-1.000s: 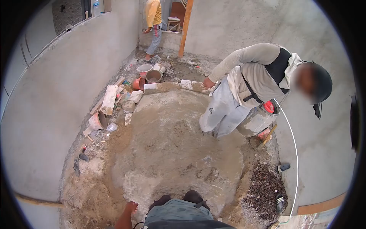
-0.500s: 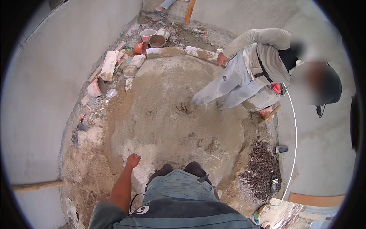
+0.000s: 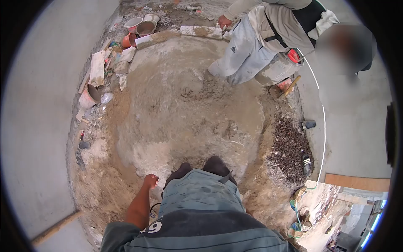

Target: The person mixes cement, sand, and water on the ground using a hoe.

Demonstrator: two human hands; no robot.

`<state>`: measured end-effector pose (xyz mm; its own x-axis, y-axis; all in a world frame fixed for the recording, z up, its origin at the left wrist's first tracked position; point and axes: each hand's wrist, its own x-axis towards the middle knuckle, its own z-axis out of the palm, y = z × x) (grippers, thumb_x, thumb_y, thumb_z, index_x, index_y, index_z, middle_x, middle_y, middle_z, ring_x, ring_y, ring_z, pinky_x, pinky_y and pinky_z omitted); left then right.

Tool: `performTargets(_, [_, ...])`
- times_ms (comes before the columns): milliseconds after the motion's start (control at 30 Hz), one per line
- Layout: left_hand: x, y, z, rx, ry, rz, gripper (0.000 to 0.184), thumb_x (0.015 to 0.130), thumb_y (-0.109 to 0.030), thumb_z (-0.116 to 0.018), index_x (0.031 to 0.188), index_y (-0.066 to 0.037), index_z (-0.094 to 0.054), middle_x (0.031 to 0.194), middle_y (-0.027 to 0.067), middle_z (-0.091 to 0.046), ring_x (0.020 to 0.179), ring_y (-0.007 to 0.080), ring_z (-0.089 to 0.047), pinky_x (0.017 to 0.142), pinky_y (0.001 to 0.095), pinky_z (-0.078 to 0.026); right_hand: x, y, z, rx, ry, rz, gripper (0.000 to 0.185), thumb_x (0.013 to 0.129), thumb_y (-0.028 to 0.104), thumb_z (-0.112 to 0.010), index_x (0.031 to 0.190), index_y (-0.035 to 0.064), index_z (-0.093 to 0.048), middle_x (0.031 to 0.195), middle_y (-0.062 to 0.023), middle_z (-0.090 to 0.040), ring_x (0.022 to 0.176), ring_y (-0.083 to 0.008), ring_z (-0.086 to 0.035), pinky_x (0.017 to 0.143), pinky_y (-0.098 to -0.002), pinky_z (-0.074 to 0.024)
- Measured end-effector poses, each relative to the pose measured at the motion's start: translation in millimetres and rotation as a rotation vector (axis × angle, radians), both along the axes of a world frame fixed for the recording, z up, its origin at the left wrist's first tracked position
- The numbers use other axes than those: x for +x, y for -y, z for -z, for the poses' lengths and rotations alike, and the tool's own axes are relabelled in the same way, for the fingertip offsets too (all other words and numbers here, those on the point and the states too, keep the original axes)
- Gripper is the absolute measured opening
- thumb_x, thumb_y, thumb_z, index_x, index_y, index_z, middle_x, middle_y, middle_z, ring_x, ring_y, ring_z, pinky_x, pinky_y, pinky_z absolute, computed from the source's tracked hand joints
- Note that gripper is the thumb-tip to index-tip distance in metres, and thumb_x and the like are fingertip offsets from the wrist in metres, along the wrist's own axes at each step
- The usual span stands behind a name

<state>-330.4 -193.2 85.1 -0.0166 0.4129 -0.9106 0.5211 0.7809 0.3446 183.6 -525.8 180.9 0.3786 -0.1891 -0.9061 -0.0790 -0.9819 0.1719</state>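
My left hand point(image 3: 151, 181) hangs beside my left leg, over the pale edge of the wet grey mortar point(image 3: 189, 113). Its fingers are curled in, and no object shows in them. My right hand is hidden; only a bit of skin shows at the right side of my shirt. Across the mortar a person in grey trousers point(image 3: 247, 46) stands bent, with a hand point(image 3: 224, 21) at the end of the white-edged blocks point(image 3: 200, 32). A drum with a red container point(image 3: 293, 56) is beside that person.
Buckets point(image 3: 146, 28) and an orange pail point(image 3: 129, 40) stand at the far left. A tilted bucket point(image 3: 90, 96), a board point(image 3: 97, 68) and rubble line the left wall. Dark gravel point(image 3: 289, 147) and a white hose point(image 3: 323, 126) are at right.
The view has tipped downward, and more of my shirt shows. My left arm has come further into view. The other person's feet have shifted, and the person in yellow has left the view.
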Motion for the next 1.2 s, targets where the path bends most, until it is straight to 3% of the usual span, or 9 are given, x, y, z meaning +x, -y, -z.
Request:
performTargets(200, [-27,-2,2,0.009,-0.031,-0.055,0.015,0.086,-0.022,-0.066,0.091,-0.008,-0.064,0.073,0.0043,-0.068,0.056,0.0159,-0.062,0.048,0.0349,-0.052,-16,4,5,-0.004,-0.015,0.01,0.016,0.081,0.01,-0.072,0.078,0.0018,-0.058,0.064,-0.0084,-0.055,0.053,-0.0215,-0.053,0.048,-0.0383,-0.0453])
performTargets(400, [-26,-51,-12,0.22,0.019,-0.11,0.017,0.087,-0.022,-0.065,0.092,-0.006,-0.063,0.076,0.0066,-0.068,0.057,0.017,-0.064,0.049,0.0337,-0.052,-29,11,6,-0.017,-0.032,0.018,0.016,0.082,0.01,-0.072,0.078,0.0021,-0.058,0.065,-0.0082,-0.055,0.053,-0.0215,-0.053,0.049,-0.0386,-0.0456])
performTargets(500, [-23,-63,-8,0.221,0.066,-0.112,0.015,0.088,-0.022,-0.064,0.095,-0.01,-0.06,0.078,0.0056,-0.065,0.057,0.0153,-0.059,0.048,0.0336,-0.05,-34,18,11,-0.028,-0.05,0.028,0.017,0.082,0.011,-0.072,0.079,0.0023,-0.058,0.065,-0.0081,-0.054,0.054,-0.0216,-0.053,0.049,-0.0387,-0.0457])
performTargets(867, [-2,-37,-16,0.091,0.069,0.044,0.019,0.088,-0.023,-0.065,0.097,-0.006,-0.062,0.082,0.009,-0.069,0.06,0.0191,-0.065,0.05,0.0352,-0.053,-48,45,48,-0.066,-0.139,0.149,0.017,0.083,0.011,-0.071,0.08,0.0028,-0.057,0.066,-0.0078,-0.053,0.055,-0.0217,-0.053,0.051,-0.0392,-0.0463])
performTargets(1033, [-20,-36,-3,0.079,0.044,0.048,0.016,0.088,-0.021,-0.065,0.096,-0.007,-0.061,0.081,0.0092,-0.069,0.059,0.0197,-0.064,0.05,0.0363,-0.054,-61,22,31,-0.083,-0.094,0.255,0.02,0.086,0.015,-0.07,0.08,0.0036,-0.054,0.069,-0.0084,-0.052,0.058,-0.0224,-0.051,0.053,-0.0401,-0.0463])
performTargets(1133, [-28,-45,-12,0.089,0.052,0.012,0.016,0.089,-0.021,-0.064,0.096,-0.008,-0.061,0.081,0.0086,-0.068,0.058,0.0193,-0.063,0.049,0.0362,-0.052,-61,51,74,-0.12,-0.292,0.11,0.021,0.086,0.016,-0.07,0.079,0.0053,-0.054,0.069,-0.0077,-0.052,0.059,-0.0221,-0.052,0.054,-0.0397,-0.0466])
performTargets(1200, [-32,-54,-13,0.106,0.063,0.002,0.015,0.089,-0.022,-0.064,0.096,-0.009,-0.06,0.08,0.008,-0.067,0.057,0.0189,-0.062,0.049,0.0359,-0.051,-70,37,56,-0.14,-0.329,0.044,0.02,0.086,0.016,-0.07,0.079,0.006,-0.054,0.067,-0.0071,-0.051,0.06,-0.0217,-0.052,0.056,-0.0393,-0.047])
